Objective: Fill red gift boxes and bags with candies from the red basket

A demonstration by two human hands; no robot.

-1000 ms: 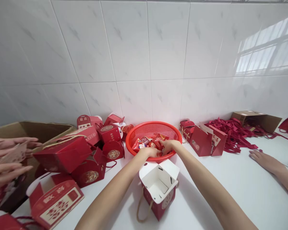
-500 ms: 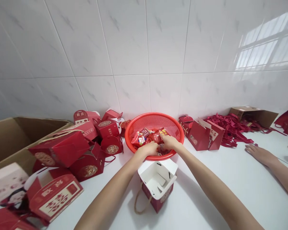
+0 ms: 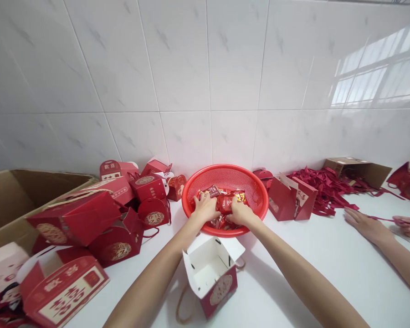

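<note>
Both my hands are inside a red plastic colander (image 3: pixel 225 169), among small wrapped snack packets (image 3: pixel 219 222). On the left side, my left hand (image 3: pixel 207 208) has its fingers bent down into the packets; what lies under them is hidden. My right hand (image 3: pixel 239 212) closes on the edge of a shiny red packet (image 3: pixel 226 203), its fingertips partly covered. A gift box (image 3: pixel 216 289) with white inner walls and a rope handle stands between my forearms, its top flaps up. No contents show inside it.
Red gift boxes (image 3: pixel 123 243) are piled at left beside a large cardboard carton (image 3: pixel 7 191). Right of the colander stand a folded red box (image 3: pixel 290 200), a heap of red ribbons (image 3: pixel 323 187) and a small carton (image 3: pixel 372 171). Another person's hands (image 3: pixel 371 225) hold a ribbon at far right.
My hands have shifted among the packets, the left one further in. The gift box has turned and sits slightly further left. The other person's second hand has come further into view with a ribbon.
</note>
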